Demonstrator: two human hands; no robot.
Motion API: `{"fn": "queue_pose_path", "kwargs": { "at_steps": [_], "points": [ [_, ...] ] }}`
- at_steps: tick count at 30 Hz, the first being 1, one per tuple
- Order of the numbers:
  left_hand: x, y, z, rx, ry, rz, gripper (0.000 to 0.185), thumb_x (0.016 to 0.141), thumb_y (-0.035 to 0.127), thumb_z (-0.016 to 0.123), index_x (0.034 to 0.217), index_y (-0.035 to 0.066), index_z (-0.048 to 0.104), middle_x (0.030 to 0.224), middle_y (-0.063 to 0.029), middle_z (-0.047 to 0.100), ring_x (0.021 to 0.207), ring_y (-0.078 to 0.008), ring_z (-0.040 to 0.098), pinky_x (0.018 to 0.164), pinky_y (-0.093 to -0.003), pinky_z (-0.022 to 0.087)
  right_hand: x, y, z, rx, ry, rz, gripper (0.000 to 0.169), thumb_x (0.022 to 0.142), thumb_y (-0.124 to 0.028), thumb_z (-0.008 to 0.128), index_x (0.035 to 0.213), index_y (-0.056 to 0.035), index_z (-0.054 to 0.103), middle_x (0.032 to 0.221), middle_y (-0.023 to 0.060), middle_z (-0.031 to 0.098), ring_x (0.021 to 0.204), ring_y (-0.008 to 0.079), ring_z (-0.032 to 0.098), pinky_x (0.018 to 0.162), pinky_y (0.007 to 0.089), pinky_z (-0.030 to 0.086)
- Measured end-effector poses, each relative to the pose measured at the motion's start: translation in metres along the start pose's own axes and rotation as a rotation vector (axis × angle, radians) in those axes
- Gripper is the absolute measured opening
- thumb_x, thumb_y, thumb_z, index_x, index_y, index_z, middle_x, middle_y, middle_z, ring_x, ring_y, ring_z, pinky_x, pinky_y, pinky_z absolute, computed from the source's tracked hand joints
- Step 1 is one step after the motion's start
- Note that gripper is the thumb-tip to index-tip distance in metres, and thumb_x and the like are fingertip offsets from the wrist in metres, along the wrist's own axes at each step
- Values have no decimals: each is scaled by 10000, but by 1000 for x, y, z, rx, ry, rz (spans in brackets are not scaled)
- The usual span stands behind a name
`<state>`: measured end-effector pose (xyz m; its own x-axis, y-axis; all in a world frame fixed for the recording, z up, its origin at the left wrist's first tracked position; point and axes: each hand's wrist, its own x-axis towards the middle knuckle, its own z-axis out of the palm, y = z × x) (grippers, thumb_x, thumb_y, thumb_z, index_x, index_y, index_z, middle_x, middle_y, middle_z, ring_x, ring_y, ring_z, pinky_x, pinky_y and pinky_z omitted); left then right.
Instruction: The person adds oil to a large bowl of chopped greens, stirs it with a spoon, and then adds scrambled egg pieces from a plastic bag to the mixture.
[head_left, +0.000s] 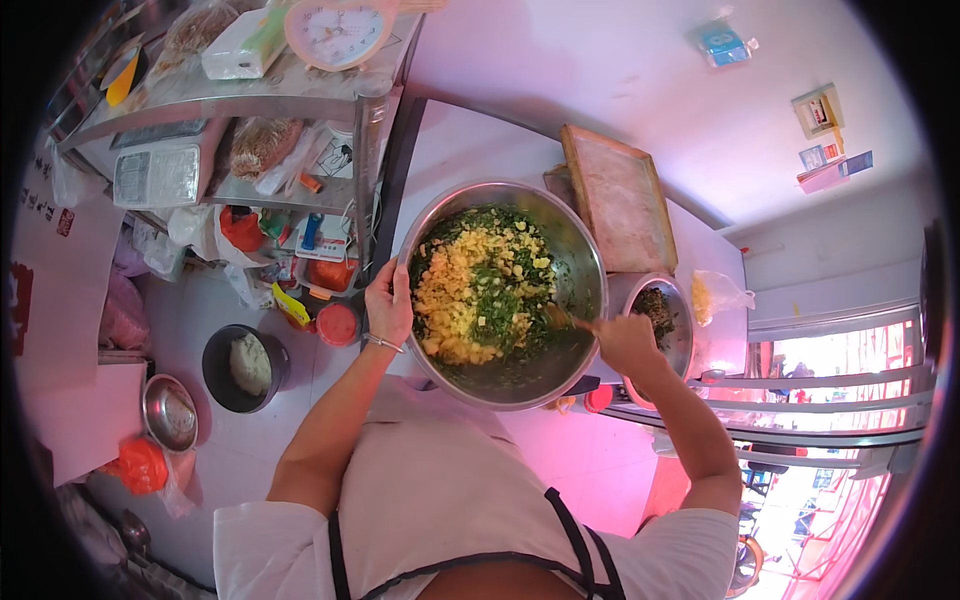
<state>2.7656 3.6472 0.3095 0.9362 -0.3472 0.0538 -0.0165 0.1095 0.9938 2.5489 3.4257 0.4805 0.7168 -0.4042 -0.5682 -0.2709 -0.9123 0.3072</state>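
Note:
A large stainless steel mixing bowl (510, 394) stands before me at the near edge of the table. Chopped greens (495, 300) fill much of it, with crumbled yellow pieces that look like scrambled egg (442, 300) on the left and top. My left hand (390, 300) grips the bowl's left rim, thumb up against the outer wall. At the right rim my right hand (630, 345) is closed around the handle of a wooden spoon or spatula (561, 318). The tool's head is partly buried in the greens along the bowl's right side.
Behind the bowl a wood-framed tray (622, 202) leans on the table. A smaller metal bowl (684, 315) of dark chopped filling sits right, beside a plastic bag of yellow food (709, 296). Metal shelving (367, 150) rises at left. A dark pot holding dough (251, 364) is on the floor.

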Motion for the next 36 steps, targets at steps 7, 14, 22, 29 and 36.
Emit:
{"fn": "queue_pose_path", "kwargs": {
  "at_steps": [7,14,22,29,36],
  "points": [
    [-2,6,3,-11,-13,-10,311,959,203,482,1119,-43,587,889,-25,635,806,-67,527,715,-235,447,37,-61,44,606,-2,-66,232,857,-228,522,957,-103,690,891,118,678,824,287,657,731,392,509],
    [-1,3,1,-39,-12,-75,306,955,193,492,1133,-38,586,861,-13,619,764,-62,507,682,-233,441,43,1,58,705,-23,-235,202,836,-198,535,837,-67,688,885,135,674,871,310,634,747,385,498],
    [0,-5,2,-5,1,-57,310,949,191,496,1144,-35,583,814,-3,596,718,-55,489,640,-228,431,57,-91,79,1143,-20,-186,247,911,-265,512,864,-69,655,592,31,528,566,193,541,509,334,416],
    [-1,3,1,-17,-15,-73,310,949,186,496,1153,-32,579,799,2,596,689,-52,491,612,-227,433,32,11,88,1142,-61,-28,230,879,-253,543,926,-80,687,585,25,531,594,182,552,523,345,426],
    [0,4,8,-58,10,31,308,959,190,489,1139,-43,580,771,33,542,654,-22,439,556,-204,388,70,4,47,118,221,30,453,819,-112,477,1238,-266,558,836,95,659,756,292,653,644,431,522]
  ]
}}
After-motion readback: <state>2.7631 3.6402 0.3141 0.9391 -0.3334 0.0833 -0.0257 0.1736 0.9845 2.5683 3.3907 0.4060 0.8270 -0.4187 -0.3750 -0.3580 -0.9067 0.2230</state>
